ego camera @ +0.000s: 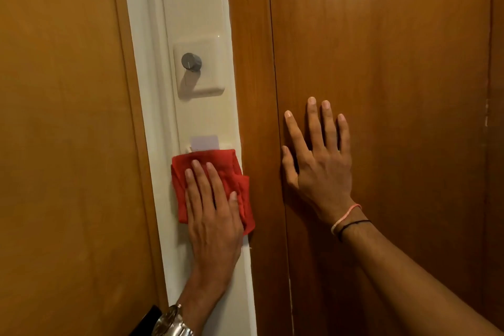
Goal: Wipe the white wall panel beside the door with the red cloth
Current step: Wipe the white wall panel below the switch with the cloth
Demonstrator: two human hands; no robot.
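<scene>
Warm light falls on brown wooden door panels [381, 63] at right and another wood panel [60, 117] at left; a grey dimmer knob [191, 61] sits on a white switch plate [210, 84].

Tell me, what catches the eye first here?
The red cloth, bright against the white wall panel, pressed flat there by the left hand just under a card holder. To its right, the right hand lies spread on the wooden door. Higher on the panel sits a grey dimmer knob.
</scene>
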